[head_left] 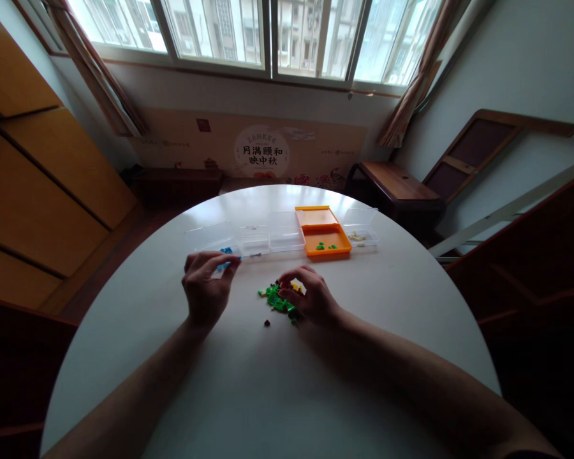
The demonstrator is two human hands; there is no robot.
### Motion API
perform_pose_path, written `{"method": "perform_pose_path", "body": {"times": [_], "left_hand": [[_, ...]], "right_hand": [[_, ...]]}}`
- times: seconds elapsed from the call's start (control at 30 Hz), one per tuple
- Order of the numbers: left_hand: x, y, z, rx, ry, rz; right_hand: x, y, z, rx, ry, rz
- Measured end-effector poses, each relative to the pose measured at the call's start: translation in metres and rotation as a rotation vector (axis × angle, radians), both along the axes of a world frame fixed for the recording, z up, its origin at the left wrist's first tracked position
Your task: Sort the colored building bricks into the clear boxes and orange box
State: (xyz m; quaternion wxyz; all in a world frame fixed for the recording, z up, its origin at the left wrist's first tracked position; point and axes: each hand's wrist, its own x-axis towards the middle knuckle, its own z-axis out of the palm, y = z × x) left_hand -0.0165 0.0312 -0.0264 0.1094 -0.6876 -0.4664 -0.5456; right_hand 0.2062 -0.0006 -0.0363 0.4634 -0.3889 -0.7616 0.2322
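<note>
A small heap of mostly green small pieces (276, 298) with some yellow lies at the middle of the round white table (268, 382). My right hand (310, 296) rests on the heap, fingers curled and pinching among the pieces. My left hand (205, 287) hovers to the left, pinching a small blue piece (224, 265) between thumb and fingers, just in front of a clear box (215, 241) holding blue pieces. A dark single piece (266, 323) lies apart, near the heap.
A row of small clear boxes (272, 236) stands across the far side of the table. Among them an open orange box (326, 239) holds a few green pieces. A clear box (361, 234) at the right holds pale pieces. Wooden furniture surrounds the table.
</note>
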Motion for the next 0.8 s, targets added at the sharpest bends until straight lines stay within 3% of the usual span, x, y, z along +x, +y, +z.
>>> {"method": "perform_pose_path", "body": {"times": [0.1, 0.2, 0.37, 0.6, 0.8], "left_hand": [[-0.013, 0.013, -0.007, -0.113, -0.147, 0.179], [-0.020, 0.020, -0.012, -0.215, -0.292, 0.234], [-0.014, 0.015, -0.009, -0.178, -0.258, 0.181], [-0.005, 0.006, -0.002, -0.073, -0.140, 0.094], [-0.005, 0.005, -0.002, -0.084, -0.127, 0.081]], "right_hand": [[0.004, 0.000, -0.004, 0.022, -0.055, -0.001], [0.007, 0.001, -0.007, 0.044, -0.126, -0.003], [0.006, -0.002, -0.006, 0.122, -0.256, 0.072], [0.004, -0.009, 0.006, 0.286, -0.476, 0.387], [0.006, -0.003, -0.005, 0.223, -0.436, 0.241]]}}
